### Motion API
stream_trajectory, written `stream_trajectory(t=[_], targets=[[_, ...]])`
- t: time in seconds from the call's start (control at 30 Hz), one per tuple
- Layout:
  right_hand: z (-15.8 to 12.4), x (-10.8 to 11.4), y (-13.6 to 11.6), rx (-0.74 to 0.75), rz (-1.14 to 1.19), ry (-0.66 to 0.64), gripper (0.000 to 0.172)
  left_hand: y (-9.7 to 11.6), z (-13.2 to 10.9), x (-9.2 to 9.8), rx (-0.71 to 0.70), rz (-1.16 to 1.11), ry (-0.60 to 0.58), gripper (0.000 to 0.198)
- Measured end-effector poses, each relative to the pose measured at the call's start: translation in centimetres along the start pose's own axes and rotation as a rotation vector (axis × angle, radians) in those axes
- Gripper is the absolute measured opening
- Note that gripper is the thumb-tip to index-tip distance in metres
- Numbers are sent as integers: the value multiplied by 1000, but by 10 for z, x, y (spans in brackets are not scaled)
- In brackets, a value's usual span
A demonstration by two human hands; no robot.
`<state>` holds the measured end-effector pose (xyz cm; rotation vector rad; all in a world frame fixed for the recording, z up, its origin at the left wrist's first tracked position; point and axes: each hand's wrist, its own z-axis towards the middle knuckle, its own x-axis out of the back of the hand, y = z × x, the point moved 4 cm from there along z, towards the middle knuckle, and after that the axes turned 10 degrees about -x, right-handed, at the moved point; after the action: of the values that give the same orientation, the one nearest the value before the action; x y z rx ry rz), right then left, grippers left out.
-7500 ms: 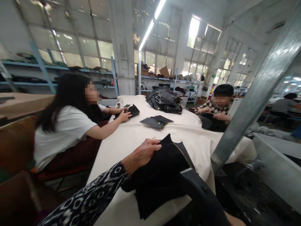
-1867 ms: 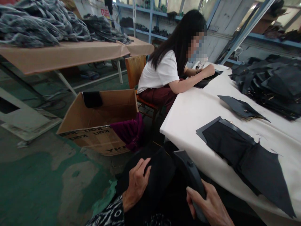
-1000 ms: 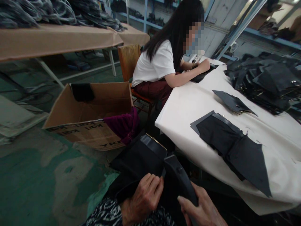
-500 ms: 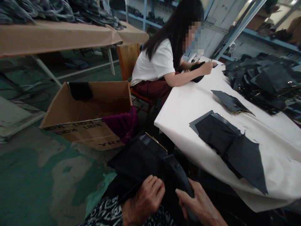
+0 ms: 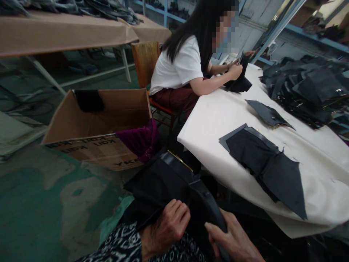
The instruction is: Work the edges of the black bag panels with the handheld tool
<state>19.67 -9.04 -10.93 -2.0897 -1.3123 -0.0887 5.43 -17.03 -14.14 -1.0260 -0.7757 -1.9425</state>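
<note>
A black unfinished bag piece (image 5: 155,182), with fabric, a smooth dark band and a thin gold metal strip along its top edge, lies across my lap. My left hand (image 5: 170,225) is closed on its black fabric, knuckles up. My right hand (image 5: 233,234) wraps round the piece's stiff, smooth dark edge, thumb on the near side. A small dark fitting shows on that edge, above the right hand. What lies under the left fingers is hidden. Patterned black-and-white cloth shows beneath my left wrist.
On the white table (image 5: 207,131) lie a spread black piece (image 5: 267,163), a smaller one (image 5: 269,114) and a heap of black pieces (image 5: 308,87). An open cardboard box (image 5: 89,149) with purple cloth (image 5: 139,142) stands left. A co-worker (image 5: 180,65) handles black material at the table.
The co-worker's hands have drawn closer and lifted the black material more upright. My hands keep almost the same hold on the bag piece; the view has shifted slightly.
</note>
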Motion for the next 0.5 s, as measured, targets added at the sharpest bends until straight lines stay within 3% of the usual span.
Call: stream_trajectory(t=[0.17, 0.27, 0.5], targets=[[26, -8, -10, 118, 15, -39, 26, 0, 0, -7, 25, 30, 28, 28], [22, -5, -7, 78, -5, -38, 28, 0, -1, -12, 24, 29, 36, 26], [9, -4, -1, -36, -15, -67, 39, 0, -3, -16, 26, -10, -90, 23]])
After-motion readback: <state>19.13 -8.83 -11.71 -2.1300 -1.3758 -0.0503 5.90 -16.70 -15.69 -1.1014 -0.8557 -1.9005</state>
